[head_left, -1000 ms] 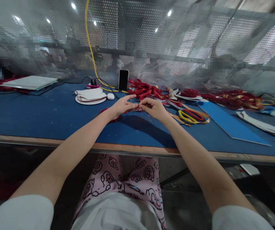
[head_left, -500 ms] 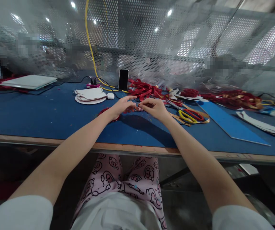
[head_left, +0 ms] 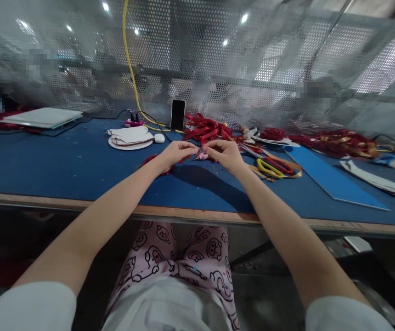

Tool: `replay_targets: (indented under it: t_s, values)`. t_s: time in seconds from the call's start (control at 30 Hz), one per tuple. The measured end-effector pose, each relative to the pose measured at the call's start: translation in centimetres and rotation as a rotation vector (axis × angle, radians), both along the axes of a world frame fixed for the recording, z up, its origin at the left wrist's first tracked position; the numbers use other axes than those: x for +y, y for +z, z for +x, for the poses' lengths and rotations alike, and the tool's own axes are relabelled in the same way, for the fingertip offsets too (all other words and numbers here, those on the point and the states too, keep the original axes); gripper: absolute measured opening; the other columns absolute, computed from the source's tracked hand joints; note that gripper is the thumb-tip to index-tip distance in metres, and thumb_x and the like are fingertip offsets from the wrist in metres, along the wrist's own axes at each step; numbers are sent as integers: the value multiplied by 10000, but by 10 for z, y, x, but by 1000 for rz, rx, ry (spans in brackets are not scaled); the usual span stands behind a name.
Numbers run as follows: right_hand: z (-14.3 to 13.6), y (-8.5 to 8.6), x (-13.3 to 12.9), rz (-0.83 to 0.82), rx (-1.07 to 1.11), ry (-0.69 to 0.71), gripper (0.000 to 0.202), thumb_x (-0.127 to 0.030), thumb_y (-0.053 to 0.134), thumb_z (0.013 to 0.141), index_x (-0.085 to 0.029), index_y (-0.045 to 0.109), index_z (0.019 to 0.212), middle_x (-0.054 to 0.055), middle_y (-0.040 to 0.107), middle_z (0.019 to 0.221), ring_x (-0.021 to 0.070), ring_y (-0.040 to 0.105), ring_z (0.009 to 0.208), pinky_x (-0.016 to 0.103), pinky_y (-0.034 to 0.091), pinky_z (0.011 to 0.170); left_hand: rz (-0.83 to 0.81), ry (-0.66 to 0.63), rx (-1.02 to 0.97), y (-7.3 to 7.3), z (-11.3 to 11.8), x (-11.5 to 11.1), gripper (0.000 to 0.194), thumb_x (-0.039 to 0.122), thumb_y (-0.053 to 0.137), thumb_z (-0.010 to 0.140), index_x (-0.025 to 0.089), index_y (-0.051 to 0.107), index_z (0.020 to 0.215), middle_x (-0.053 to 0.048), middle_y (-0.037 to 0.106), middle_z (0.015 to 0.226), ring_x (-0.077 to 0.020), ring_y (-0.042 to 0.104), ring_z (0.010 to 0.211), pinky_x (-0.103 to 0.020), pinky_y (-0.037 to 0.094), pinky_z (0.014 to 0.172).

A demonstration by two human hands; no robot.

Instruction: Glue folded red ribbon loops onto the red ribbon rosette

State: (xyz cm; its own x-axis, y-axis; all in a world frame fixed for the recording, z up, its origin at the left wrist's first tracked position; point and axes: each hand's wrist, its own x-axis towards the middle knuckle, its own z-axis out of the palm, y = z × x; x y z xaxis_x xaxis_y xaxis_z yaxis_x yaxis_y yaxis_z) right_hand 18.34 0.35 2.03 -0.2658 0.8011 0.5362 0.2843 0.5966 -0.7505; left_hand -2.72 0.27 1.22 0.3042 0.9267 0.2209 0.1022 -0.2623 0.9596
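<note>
My left hand (head_left: pixel 177 154) and my right hand (head_left: pixel 224 154) meet fingertip to fingertip above the blue table (head_left: pixel 63 170). Both are closed in a pinch; whatever lies between the fingertips is too small to make out. Just under the fingertips is a small pink thing with a thin dark tip (head_left: pixel 203 156). Red material (head_left: pixel 145 161) lies partly hidden behind my left wrist and hand. To the right of my right hand rest scissors with yellow and red handles (head_left: pixel 275 167), among gold ribbon.
A phone (head_left: pixel 177 115) stands upright behind my hands, beside red ribbons (head_left: pixel 207 128). White cut pieces (head_left: pixel 130 138) and a small white case (head_left: pixel 159 138) lie left. A blue board (head_left: pixel 331 179) and white strips (head_left: pixel 376 178) lie right. A yellow cable (head_left: pixel 128 59) hangs at the back.
The fingers of my left hand, spread before, have closed into a pinch beside the right fingertips. The pink thing beneath them shows more clearly.
</note>
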Motion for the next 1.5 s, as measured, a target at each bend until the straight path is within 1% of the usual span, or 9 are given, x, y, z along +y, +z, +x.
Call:
replay_targets:
  t_s: [0.13, 0.4, 0.6, 0.73, 0.87, 1.03, 1.3, 1.4, 1.5]
  values:
    - [0, 0, -1, 5, -21, 30, 308, -472, 782, 765, -175, 789, 848, 64, 747, 742, 160, 650, 630, 298, 519, 599, 48, -14, 17, -1, 1, -3, 300, 432, 762, 741, 173, 803, 888, -54, 736, 806, -130, 573, 706, -268, 398, 640]
    - [-1, -1, 0, 5, -36, 25, 350, -515, 784, 754, -180, 787, 856, 64, 751, 749, 166, 659, 643, 301, 530, 613, 21, -34, -4, 1, 1, -5, 286, 451, 744, 742, 170, 777, 785, -70, 751, 839, -122, 551, 688, -261, 372, 613]
    - [-1, 0, -1, 22, -28, 10, 337, -493, 787, 758, -175, 788, 869, 57, 745, 739, 152, 640, 623, 289, 521, 588, -9, 11, -9, 0, 2, -1, 332, 503, 753, 743, 181, 781, 818, -84, 761, 902, -136, 569, 698, -265, 380, 593]
    - [0, 0, -1, 29, -35, 9, 332, -484, 781, 768, -174, 791, 887, 58, 749, 766, 142, 624, 619, 284, 514, 583, -8, 8, -7, -1, 2, 0, 351, 512, 743, 752, 166, 774, 803, -95, 761, 912, -134, 568, 696, -262, 386, 592]
    - [0, -1, 1, 44, -50, 47, 312, -462, 774, 777, -178, 791, 907, 61, 753, 788, 150, 634, 636, 288, 512, 592, 34, 2, 19, 0, 1, -2, 346, 505, 744, 757, 166, 776, 820, -78, 750, 862, -127, 557, 687, -260, 386, 612]
    - [1, -2, 3, 88, -74, 61, 254, -414, 755, 793, -187, 791, 903, 57, 752, 823, 152, 630, 671, 300, 510, 637, 58, -5, 53, -1, 0, -2, 341, 472, 752, 746, 159, 781, 878, -57, 727, 807, -117, 536, 658, -257, 338, 587]
    - [4, -3, 8, 132, -38, 36, 281, -459, 738, 813, -201, 783, 917, 43, 734, 852, 137, 579, 667, 301, 476, 639, 61, -23, 23, 0, 0, -1, 354, 471, 777, 712, 164, 755, 887, -27, 666, 731, -106, 482, 613, -257, 313, 556]
    - [5, -3, 8, 166, -23, 49, 268, -455, 739, 820, -207, 784, 911, 47, 737, 884, 139, 585, 689, 303, 472, 648, 70, -35, 9, 0, 1, -3, 313, 443, 771, 720, 166, 741, 863, -26, 661, 729, -108, 491, 625, -254, 333, 568]
    - [5, -2, 7, 155, -20, 46, 279, -469, 739, 823, -209, 784, 913, 47, 737, 894, 135, 576, 682, 299, 468, 635, 58, -56, -15, 0, 2, -3, 284, 448, 700, 785, 165, 723, 804, -56, 706, 819, -112, 518, 653, -258, 385, 601]
